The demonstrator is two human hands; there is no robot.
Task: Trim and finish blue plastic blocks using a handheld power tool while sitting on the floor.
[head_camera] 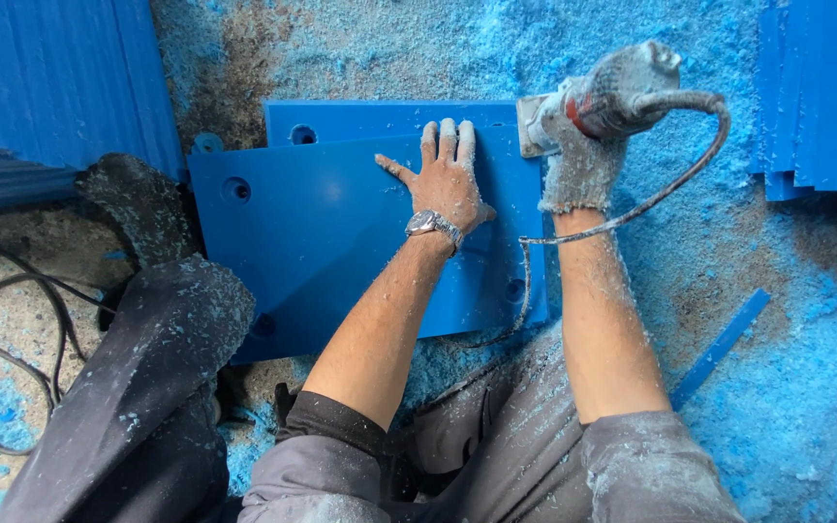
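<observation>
A blue plastic plate (331,232) with round holes lies flat on the floor, on top of a second blue plate (360,121) that sticks out behind it. My left hand (446,179), bare and wearing a wristwatch, presses flat on the top plate near its far right corner, fingers spread. My right hand (581,160) wears a dusty knit glove and grips a grey electric power tool (612,92). The tool's metal base sits at the plate's far right edge. Its cable (651,199) loops back over my right forearm.
Blue shavings (787,387) cover the floor at the right. Stacks of blue panels stand at the upper left (50,87) and upper right (821,97). A thin blue strip (724,344) lies on the shavings. Black cables (12,329) run at the left. My dusty shoe (138,208) rests beside the plate.
</observation>
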